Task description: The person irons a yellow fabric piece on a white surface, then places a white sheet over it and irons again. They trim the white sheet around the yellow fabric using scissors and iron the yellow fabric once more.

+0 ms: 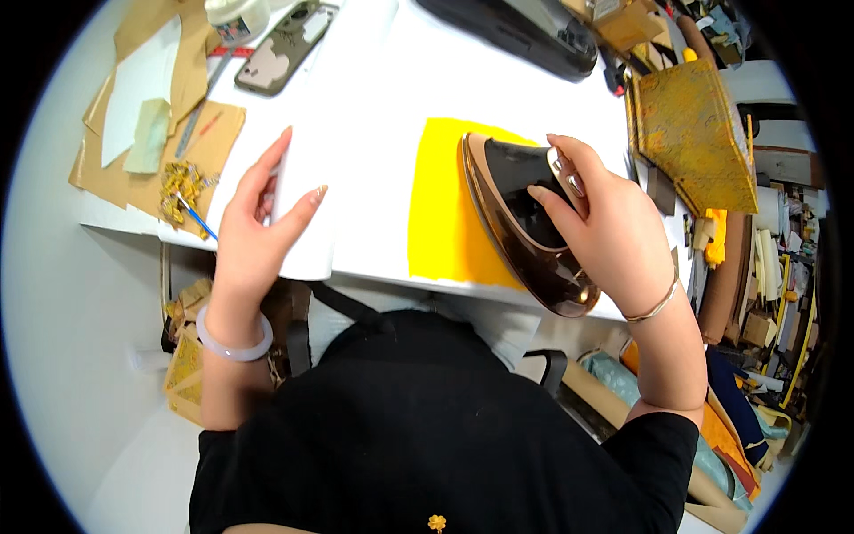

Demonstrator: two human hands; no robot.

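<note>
My right hand point(614, 222) is wrapped round the handle of a brown-and-black clothes iron point(534, 245). The iron lies over the right part of a bright yellow sheet point(438, 205), its rounded end reaching past the table's front edge. To the left, my left hand point(258, 205) is open, thumb and index finger spread apart. It is at the curled edge of a white sheet point(307, 233); some of its fingers are hidden, and I see no object gripped in it.
Left of my hand lie brown cardboard point(227, 133), a metal ruler point(200, 111), gold scraps point(182, 189) and a blue brush-like stick point(197, 218). A phone point(283, 49) and white tub point(238, 18) sit farther back. A black case point(516, 31) and gold patterned box point(694, 133) are right.
</note>
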